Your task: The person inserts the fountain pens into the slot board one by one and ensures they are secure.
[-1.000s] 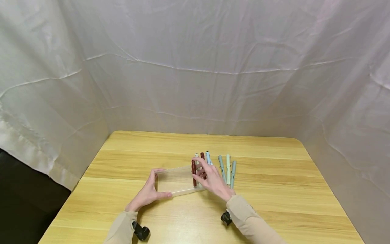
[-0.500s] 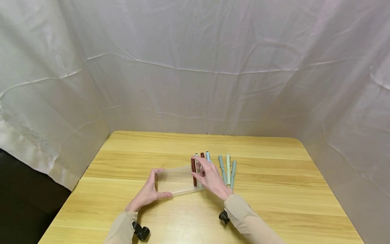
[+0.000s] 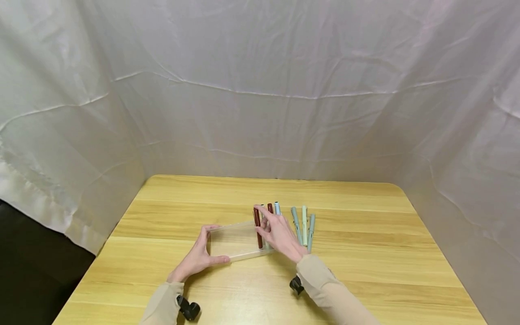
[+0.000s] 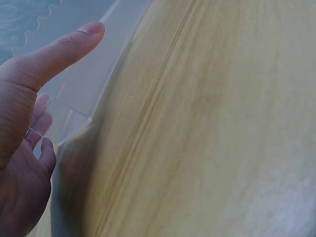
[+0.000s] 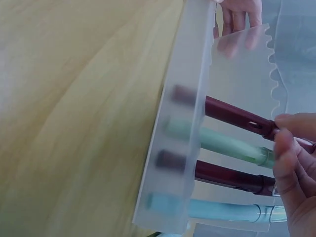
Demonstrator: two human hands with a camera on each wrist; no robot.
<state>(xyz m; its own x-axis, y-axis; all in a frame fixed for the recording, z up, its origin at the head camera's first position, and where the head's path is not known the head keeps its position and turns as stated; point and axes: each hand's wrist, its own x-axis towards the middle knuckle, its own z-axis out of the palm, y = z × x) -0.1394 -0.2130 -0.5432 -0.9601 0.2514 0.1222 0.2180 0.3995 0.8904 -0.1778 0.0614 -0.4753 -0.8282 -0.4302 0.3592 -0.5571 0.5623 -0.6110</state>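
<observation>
A translucent plastic pen rack (image 3: 235,241) with scalloped edges stands on the table. My left hand (image 3: 198,256) grips its left end, thumb along the front and fingers at the back edge. With thumb and fingertips, my right hand (image 3: 283,235) pinches the upper part of a dark red pen (image 5: 234,114). That pen's lower end shows behind the rack's frosted front wall in the right wrist view. Beside it in the rack lean a pale green pen (image 5: 227,144), another dark red pen (image 5: 227,175) and a light blue pen (image 5: 222,210), partly hidden by my right hand in the head view.
Right of the rack, a grey-green pen (image 3: 296,221), a pale green pen (image 3: 304,225) and another grey-green pen (image 3: 311,229) lie on the wooden table (image 3: 365,253). Pale curtains (image 3: 260,126) hang behind the table and on both sides.
My right hand has shifted slightly left and away from me, and the top of the pinched dark red pen has tipped a little left. My left hand and the rack have stayed put.
</observation>
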